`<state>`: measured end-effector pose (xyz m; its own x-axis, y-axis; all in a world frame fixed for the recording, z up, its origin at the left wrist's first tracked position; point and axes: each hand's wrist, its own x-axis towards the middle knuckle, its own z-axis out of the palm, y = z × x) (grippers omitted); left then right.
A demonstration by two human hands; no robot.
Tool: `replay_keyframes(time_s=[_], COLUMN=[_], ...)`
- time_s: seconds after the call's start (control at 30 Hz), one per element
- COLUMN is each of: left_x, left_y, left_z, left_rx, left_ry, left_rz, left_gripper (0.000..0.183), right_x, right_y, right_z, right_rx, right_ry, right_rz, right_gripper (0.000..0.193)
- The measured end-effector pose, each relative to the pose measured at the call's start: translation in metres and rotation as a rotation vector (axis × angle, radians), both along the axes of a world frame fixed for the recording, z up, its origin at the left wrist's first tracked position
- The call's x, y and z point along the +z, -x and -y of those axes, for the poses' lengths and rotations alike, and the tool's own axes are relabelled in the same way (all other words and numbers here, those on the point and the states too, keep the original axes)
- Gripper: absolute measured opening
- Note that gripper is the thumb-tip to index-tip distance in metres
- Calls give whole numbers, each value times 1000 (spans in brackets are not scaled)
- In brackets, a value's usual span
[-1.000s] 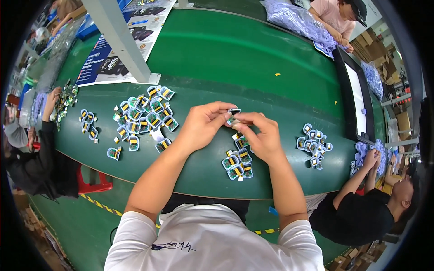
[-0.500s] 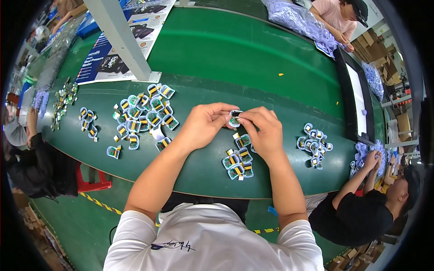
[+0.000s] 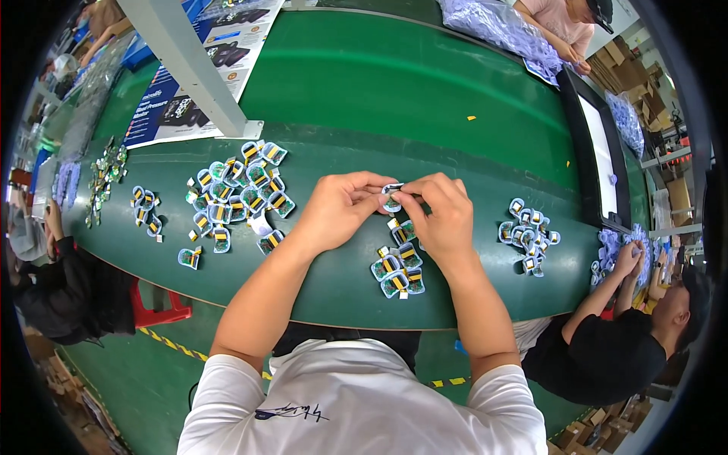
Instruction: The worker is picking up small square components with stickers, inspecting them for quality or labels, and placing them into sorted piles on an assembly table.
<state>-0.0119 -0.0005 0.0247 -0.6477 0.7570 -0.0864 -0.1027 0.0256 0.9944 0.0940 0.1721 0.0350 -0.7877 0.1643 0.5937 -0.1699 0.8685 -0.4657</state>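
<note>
Between the fingertips of both hands is a small pale-blue plastic shell with a circuit board (image 3: 391,199) in it. My left hand (image 3: 341,208) pinches its left side with thumb and forefinger. My right hand (image 3: 437,211) is closed at its right edge, the fingertips pressing over the dark strip along its top. Just below, a small pile of similar shells (image 3: 399,271) with green boards and yellow-black parts lies on the green table (image 3: 334,288). A larger pile of them (image 3: 236,196) spreads left of my left hand, one shell (image 3: 189,258) lying apart at its near edge.
Right of my hands lies another pile of shells (image 3: 527,235); a smaller group (image 3: 145,212) and loose circuit boards (image 3: 106,178) lie far left. A grey post (image 3: 193,72) rises beside a printed sheet. A black-framed tray (image 3: 599,152) stands right. Co-workers sit on both sides, one in black (image 3: 607,345).
My right fingers have shifted slightly over the shell's top edge, and the shell has tilted a little. The whole view has moved slightly; the piles look the same.
</note>
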Motion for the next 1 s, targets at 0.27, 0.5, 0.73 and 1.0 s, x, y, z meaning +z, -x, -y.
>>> replay_keyframes(time_s=[0.27,0.5,0.73,1.0], left_x=[-3,0,-4,0], left_y=[8,6,1,-6], left_z=[1,1,1,-7], left_rx=[90,98,38,46], left_ry=[-134,-126,-44,16], left_rz=[187,145,84,-67], left_gripper=[28,29,27,21], right_x=[2,4,10,10], right_y=[-2,-1,3,-5], right_z=[-11,-9,-2,-15], right_rx=[108,179,202,118], right_ry=[201,-1,-116,-95], right_rz=[39,27,10,107], right_gripper=[18,28,27,21])
